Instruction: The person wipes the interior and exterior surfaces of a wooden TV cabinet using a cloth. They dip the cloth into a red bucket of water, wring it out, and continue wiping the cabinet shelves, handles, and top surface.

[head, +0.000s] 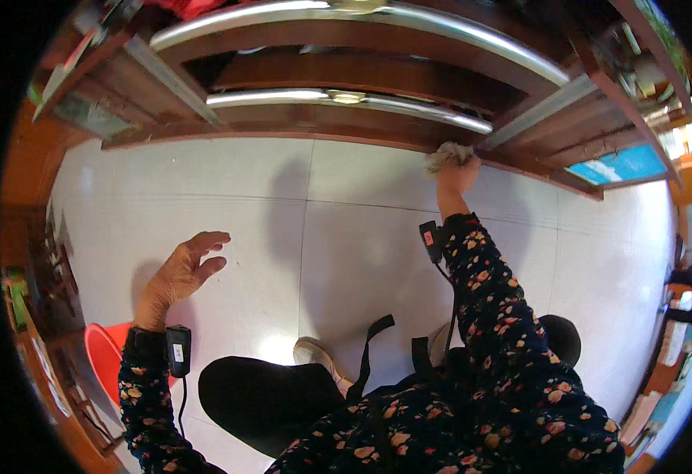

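My right hand [460,176] reaches forward and grips a crumpled greyish cloth [449,156]. The cloth is at the bottom wooden edge of a brown cabinet [358,121], close to the floor. My left hand [183,269] is held above the pale tiled floor [358,260], fingers apart and nothing in it. Just behind that wrist, partly hidden by my sleeve, stands a red plastic bucket or basin [102,355]. Shiny metal strips [269,97] run along the cabinet front, with a brass-coloured fitting [346,96] in the middle.
On each side of the cabinet, a panel resembling a door swings outward; the right one bears a blue sheet [621,164]. Wooden furniture [32,172] lines the left rim. Several items sit on a low shelf [648,409] at right. Small black devices with cables hang at both sleeves.
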Demonstrator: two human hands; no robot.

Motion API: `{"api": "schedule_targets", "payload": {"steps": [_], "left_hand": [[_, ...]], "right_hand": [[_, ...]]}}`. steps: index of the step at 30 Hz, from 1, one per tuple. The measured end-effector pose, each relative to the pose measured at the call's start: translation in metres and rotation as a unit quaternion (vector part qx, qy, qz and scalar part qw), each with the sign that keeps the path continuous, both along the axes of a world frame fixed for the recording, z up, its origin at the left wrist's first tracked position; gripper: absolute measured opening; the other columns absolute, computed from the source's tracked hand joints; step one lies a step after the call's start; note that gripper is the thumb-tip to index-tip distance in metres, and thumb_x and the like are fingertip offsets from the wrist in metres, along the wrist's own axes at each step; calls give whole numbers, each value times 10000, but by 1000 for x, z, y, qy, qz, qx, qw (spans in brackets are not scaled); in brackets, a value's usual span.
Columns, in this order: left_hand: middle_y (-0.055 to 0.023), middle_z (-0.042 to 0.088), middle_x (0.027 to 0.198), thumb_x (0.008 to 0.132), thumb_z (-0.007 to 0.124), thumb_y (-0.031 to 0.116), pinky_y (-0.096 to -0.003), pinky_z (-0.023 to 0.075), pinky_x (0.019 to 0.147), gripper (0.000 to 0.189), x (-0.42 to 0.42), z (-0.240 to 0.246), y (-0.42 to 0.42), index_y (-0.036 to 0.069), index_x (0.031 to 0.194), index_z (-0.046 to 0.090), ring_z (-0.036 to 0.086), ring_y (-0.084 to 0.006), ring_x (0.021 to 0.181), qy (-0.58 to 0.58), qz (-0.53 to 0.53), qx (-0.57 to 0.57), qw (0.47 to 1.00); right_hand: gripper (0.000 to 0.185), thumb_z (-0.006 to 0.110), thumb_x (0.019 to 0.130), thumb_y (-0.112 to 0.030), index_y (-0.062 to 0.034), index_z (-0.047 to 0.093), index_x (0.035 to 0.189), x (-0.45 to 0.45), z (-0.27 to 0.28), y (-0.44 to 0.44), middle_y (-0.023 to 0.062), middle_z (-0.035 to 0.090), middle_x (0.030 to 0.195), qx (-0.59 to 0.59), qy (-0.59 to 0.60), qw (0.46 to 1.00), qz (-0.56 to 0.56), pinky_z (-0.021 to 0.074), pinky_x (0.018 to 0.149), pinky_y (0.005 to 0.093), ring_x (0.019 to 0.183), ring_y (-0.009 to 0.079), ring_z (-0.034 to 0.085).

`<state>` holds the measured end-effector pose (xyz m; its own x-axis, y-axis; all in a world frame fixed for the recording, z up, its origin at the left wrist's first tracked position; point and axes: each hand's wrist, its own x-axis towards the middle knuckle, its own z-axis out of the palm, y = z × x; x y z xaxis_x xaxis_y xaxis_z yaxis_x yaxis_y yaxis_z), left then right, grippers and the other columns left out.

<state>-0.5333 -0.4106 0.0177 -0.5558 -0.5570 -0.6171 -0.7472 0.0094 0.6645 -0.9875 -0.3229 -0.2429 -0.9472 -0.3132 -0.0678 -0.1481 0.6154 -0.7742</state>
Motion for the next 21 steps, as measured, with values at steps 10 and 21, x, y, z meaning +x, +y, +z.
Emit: {"api": "schedule_targets", "payload": {"steps": [10, 21], "left_hand": [[-96, 544, 1223, 858, 600, 33, -350, 428, 950, 386, 16, -4, 4, 42, 1234, 514, 527, -224, 1106, 47, 34, 10, 998], [-105, 556, 1207, 887, 583, 109, -333, 448, 945, 341, -45, 47, -21, 34, 1216, 533, 542, -223, 1103, 48, -46, -129, 989]], "right_hand": [[274, 662, 685, -146, 5, 621, 909, 188, 5, -145, 132, 643, 911, -6, -234, 875, 424, 473, 760, 363, 843, 286, 589], [257, 654, 830, -140, -54, 604, 1068, 107, 115, -100, 33, 630, 986, -66, -453, 702, 545, 492, 713, 322, 867, 150, 591]]}}
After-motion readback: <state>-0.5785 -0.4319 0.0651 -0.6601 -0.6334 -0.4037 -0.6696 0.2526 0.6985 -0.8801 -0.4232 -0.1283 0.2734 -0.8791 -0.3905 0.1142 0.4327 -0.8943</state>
